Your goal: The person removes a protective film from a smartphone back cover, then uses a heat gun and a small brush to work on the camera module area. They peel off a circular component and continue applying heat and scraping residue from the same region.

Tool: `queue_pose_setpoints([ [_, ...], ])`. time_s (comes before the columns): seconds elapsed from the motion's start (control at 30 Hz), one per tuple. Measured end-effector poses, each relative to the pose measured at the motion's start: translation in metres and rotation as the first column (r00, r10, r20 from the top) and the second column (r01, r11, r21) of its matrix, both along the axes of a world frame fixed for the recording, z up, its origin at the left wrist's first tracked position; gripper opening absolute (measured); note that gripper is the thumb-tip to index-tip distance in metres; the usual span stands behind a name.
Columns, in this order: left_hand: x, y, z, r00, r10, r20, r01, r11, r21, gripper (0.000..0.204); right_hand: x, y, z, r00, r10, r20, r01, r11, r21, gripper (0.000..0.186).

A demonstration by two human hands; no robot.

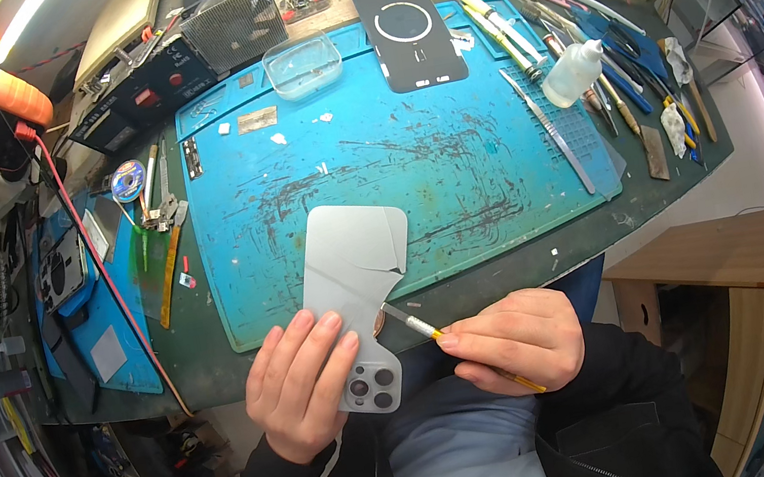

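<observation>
My left hand (298, 391) grips a silver-grey smartphone (337, 256) by its lower part, fingers lying across its back. The phone's camera cluster points toward me, and its far end overhangs the mat. Its back panel is cracked, with a split near the far right corner and a broken-out notch along the right edge. In my right hand (523, 341) is a slim craft knife (423, 326) with a silver collar and yellow handle. The knife's blade tip meets the phone's right edge at the notch; whether it is under the glass I cannot tell.
A blue work mat (350, 164) covers the bench. On it lie a black phone back panel (409, 29), a clear plastic tub (303, 66) and a metal spudger (549, 127). A white dropper bottle (573, 74) stands among tools at right. A red cable (100, 253) crosses the left side.
</observation>
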State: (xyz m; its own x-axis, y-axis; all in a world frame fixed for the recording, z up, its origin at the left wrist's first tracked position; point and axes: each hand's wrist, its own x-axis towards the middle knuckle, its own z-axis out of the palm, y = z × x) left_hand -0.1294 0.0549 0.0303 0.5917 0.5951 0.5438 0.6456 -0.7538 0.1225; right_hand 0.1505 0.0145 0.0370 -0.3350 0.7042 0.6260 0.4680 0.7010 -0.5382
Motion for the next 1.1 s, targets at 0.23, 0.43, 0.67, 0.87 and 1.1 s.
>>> queue_pose_setpoints([
  [0.23, 0.0002, -0.0002, 0.0001, 1.000, -0.002, 0.008, 0.002, 1.000, -0.007, 0.024, -0.0010, 0.0003, 0.0008, 1.000, -0.010, 0.012, 0.010, 1.000, 0.005, 0.034],
  [0.43, -0.0001, -0.0008, 0.0004, 1.000, 0.003, 0.002, -0.003, 1.000, -0.004, 0.023, -0.0023, 0.0005, 0.0008, 1.000, -0.019, 0.000, 0.019, 1.000, 0.005, 0.034],
  [0.67, -0.0006, -0.0007, -0.0001, 1.000, 0.005, -0.002, -0.005, 1.000, -0.009, 0.023, -0.0037, -0.0003, 0.0012, 1.000, -0.031, -0.002, 0.031, 0.999, -0.016, 0.036],
  [0.87, -0.0040, -0.0004, 0.0010, 1.000, -0.027, -0.013, 0.027, 0.999, -0.039, 0.025, -0.0030, 0.0016, 0.0001, 1.000, -0.026, 0.013, 0.026, 1.000, -0.006, 0.035],
  [1.1, -0.0045, -0.0001, 0.0019, 0.998, -0.048, -0.031, 0.047, 0.998, -0.049, 0.026, -0.0005, 0.0014, 0.0006, 0.998, -0.022, 0.065, 0.021, 1.000, 0.010, 0.032],
])
